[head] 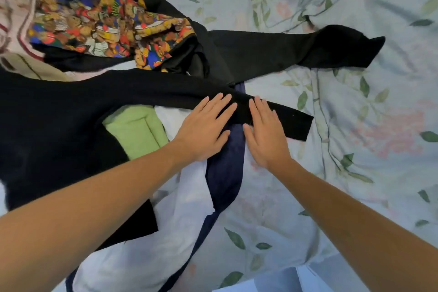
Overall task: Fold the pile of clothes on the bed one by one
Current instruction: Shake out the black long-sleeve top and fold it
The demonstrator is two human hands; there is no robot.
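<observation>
A pile of clothes covers the left half of the bed. On top lies a black long-sleeved garment, one sleeve stretched right across the middle. My left hand lies flat with straight fingers on that sleeve and on the white and navy garment beneath. My right hand is flat beside it, fingertips on the same sleeve. A second black garment spreads toward the upper right. A green piece shows under the black one.
A bright teddy-bear print cloth and pale pink and beige items lie at the upper left. The floral bed sheet fills the right side, wrinkled. A light blue fabric shows at the bottom edge.
</observation>
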